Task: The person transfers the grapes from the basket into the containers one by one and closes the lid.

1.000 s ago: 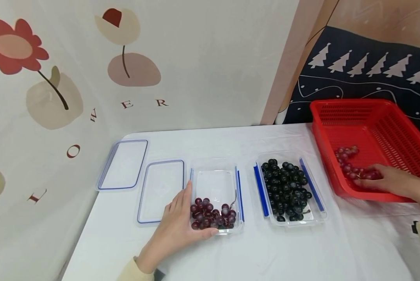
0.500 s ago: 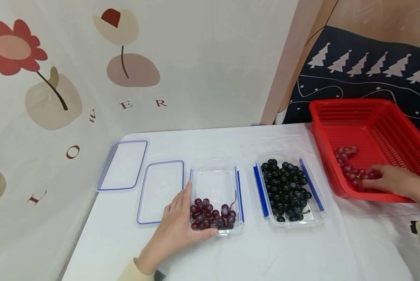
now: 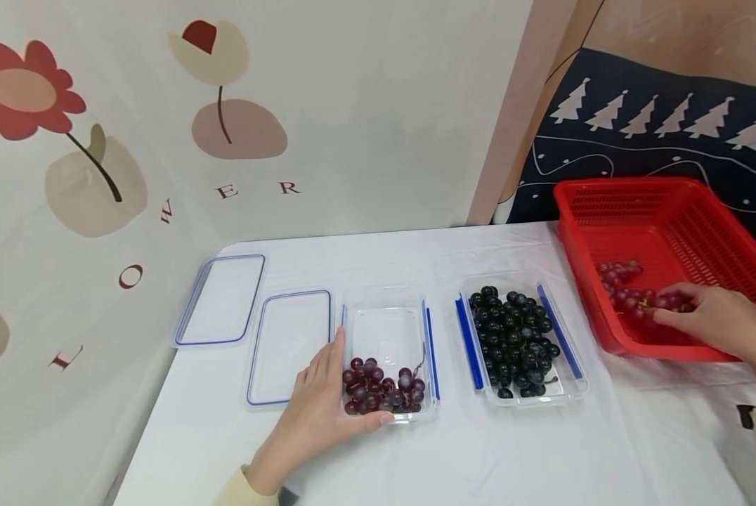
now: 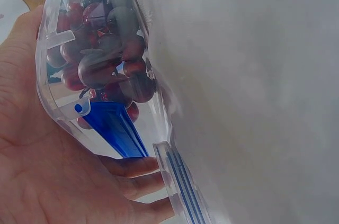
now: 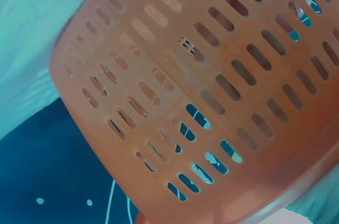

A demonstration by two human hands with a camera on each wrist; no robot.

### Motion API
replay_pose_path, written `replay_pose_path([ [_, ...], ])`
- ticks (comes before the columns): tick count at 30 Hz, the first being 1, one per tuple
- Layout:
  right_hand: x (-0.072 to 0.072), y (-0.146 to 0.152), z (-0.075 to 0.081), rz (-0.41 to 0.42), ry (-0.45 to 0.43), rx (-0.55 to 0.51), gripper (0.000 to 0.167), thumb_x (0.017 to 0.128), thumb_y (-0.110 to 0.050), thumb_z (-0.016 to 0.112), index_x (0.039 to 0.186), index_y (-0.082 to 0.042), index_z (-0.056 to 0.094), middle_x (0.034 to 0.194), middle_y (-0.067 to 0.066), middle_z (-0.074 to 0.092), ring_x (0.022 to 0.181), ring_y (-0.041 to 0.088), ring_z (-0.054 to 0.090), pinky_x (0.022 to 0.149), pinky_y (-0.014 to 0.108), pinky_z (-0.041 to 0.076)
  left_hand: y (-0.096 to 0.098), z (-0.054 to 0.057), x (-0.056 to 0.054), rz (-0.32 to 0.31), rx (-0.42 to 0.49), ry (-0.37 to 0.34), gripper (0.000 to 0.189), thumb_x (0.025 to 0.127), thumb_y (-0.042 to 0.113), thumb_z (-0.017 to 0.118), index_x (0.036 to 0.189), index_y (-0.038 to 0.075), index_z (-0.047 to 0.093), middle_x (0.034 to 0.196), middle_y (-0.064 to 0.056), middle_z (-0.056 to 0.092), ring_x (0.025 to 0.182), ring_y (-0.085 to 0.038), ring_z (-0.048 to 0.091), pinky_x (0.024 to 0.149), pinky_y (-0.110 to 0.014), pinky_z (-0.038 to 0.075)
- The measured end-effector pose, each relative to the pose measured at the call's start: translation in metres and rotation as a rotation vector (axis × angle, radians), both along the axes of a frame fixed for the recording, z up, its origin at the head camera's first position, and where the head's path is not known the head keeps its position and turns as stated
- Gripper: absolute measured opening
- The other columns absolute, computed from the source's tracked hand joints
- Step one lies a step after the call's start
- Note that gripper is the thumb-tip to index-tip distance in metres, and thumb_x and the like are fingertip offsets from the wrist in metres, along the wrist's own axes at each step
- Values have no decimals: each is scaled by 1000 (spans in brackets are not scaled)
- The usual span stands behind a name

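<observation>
My left hand (image 3: 317,404) rests against the near-left corner of a clear plastic container (image 3: 387,327), fingers straight along its side and thumb along the front. Dark red grapes (image 3: 372,386) fill the container's near end; the left wrist view shows these grapes (image 4: 100,49) and a hanging blue latch (image 4: 117,128) beside my fingers. Inside the red basket (image 3: 700,184), my right hand (image 3: 722,320) pinches part of a bunch of red grapes (image 3: 637,302), a pale stem showing by my fingertips. The right wrist view holds only the slotted basket wall (image 5: 212,75), hiding that hand.
A second clear container (image 3: 570,400), full of black grapes (image 3: 517,341), stands between the first one and the basket. Two blue-rimmed lids, a nearer lid (image 3: 289,344) and a farther lid (image 3: 223,299), lie left on the white table (image 3: 479,457). A printed curtain (image 3: 378,105) hangs behind.
My right hand has shifted its grasp on the red grapes and risen slightly, uncovering a stem. My left hand and the containers stay in place.
</observation>
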State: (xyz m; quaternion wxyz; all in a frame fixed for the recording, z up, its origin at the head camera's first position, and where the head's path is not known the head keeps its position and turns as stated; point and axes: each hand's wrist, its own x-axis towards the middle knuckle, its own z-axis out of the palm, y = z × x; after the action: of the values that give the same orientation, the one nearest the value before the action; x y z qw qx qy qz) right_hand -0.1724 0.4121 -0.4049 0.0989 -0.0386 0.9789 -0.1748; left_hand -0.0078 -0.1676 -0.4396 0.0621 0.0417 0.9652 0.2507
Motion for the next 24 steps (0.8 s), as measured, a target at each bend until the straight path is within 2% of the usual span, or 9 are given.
replay_pose_path([
  [2,3,0,-1,-28,36,-20,66,95,-27,83,127,23,54,87,31,68,84,47,57,63,54,60,0,0,0,-1,-1,-2,153,73,92,75,175,5,1,175,-30,22,160,-49,24,124,-70,22],
  [6,8,-1,-3,-112,74,-62,68,96,-25,83,137,19,52,113,47,57,96,59,51,64,60,63,0,0,0,1,-3,-5,153,73,92,76,175,5,1,175,-29,22,160,-48,24,124,-69,22],
  [9,11,-1,-4,-151,104,-91,69,98,-24,81,142,18,50,125,51,49,104,64,46,67,64,63,0,-1,0,1,-1,0,153,73,91,76,175,5,1,175,-30,22,160,-48,24,124,-70,23],
  [18,16,-8,1,-181,211,-133,63,102,-20,77,146,16,49,132,50,48,112,66,45,79,75,55,0,-1,-1,-2,2,12,152,74,92,74,175,3,2,173,-31,24,158,-50,27,123,-70,23],
  [24,20,-15,5,-230,257,-181,62,105,-20,74,150,14,48,136,48,46,116,67,43,84,77,48,0,-1,-1,-5,6,0,153,74,92,75,175,4,1,175,-30,20,160,-49,24,124,-69,23],
])
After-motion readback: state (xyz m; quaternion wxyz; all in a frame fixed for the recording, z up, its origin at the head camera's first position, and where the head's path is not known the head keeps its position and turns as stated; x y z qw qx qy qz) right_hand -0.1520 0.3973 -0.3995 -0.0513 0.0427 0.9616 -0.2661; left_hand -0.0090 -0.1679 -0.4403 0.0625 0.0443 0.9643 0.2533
